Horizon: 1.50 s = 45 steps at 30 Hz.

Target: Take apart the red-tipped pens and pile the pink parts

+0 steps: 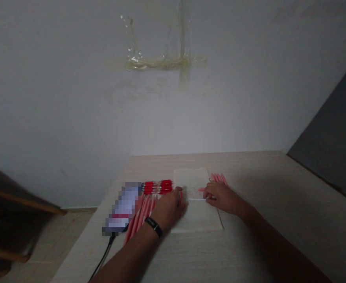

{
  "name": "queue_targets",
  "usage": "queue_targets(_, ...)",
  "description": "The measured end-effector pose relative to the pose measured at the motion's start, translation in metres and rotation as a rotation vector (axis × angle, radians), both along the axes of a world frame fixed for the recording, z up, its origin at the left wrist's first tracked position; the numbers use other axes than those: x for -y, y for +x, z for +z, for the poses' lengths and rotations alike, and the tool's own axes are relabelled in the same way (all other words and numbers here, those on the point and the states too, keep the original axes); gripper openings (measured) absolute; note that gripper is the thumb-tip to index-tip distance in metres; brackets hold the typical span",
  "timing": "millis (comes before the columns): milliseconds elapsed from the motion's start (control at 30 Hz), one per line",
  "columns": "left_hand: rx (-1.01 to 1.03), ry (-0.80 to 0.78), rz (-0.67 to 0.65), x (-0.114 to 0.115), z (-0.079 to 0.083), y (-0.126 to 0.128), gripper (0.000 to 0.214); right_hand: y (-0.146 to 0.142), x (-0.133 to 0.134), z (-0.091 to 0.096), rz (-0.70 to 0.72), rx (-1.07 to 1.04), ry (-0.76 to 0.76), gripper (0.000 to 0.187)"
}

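My left hand (169, 208), with a black band (153, 226) on its wrist, is closed at the left edge of an open notebook (196, 220). A small pink pen part (181, 197) shows between its thumb and fingers. Over the notebook's right side, my right hand (220, 196) is closed, its fingers curled. From it a short pink pen part (201, 190) sticks out to the left. A thin white stick (197, 199) lies across the pages between both hands, its right end at my right fingertips. Dim light hides finer detail.
Left of the notebook lie a row of red pens (158, 186), several pink pen barrels (140, 216) and a blurred phone (122, 208) with a black cable (103, 255). More pink pieces (218, 179) lie beyond my right hand. A wall (220, 110) rises behind the table (249, 169).
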<state>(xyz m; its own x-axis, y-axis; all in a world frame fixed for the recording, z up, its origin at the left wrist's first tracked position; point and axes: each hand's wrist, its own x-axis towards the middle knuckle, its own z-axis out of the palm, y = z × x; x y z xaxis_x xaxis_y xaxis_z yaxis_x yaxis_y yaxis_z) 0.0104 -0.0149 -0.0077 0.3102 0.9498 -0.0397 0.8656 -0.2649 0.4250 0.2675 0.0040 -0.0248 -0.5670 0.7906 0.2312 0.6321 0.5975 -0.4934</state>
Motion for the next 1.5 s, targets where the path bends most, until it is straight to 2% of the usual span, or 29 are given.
queue_targets(367,-0.004,0.001,-0.012,0.000,0.000,0.000,0.049,-0.001,0.001,0.001,0.008,0.041,-0.004,0.009)
queue_targets(633,-0.027,-0.011,-0.004,0.001,0.002,0.000,0.049,0.005,-0.005,-0.003,-0.193,0.057,0.074,0.008)
queue_targets(867,-0.024,0.014,-0.014,0.001,-0.003,0.002,0.041,0.003,-0.004,-0.004,-0.185,0.054,0.087,0.011)
queue_targets(1067,0.089,0.048,0.011,0.001,-0.002,0.004,0.044,0.002,-0.003,0.001,-0.180,0.043,0.073,0.013)
queue_targets(1267,0.189,0.071,-0.103,0.000,0.002,0.002,0.021,-0.011,0.003,0.005,-0.167,-0.151,-0.006,0.010)
queue_targets(1367,0.235,0.099,-0.148,0.001,0.003,0.004,0.020,-0.022,0.008,0.005,-0.130,-0.311,-0.147,0.019)
queue_targets(1500,0.291,0.101,-0.176,0.003,0.006,0.006,0.017,-0.031,0.010,0.004,-0.103,-0.421,-0.229,0.018)
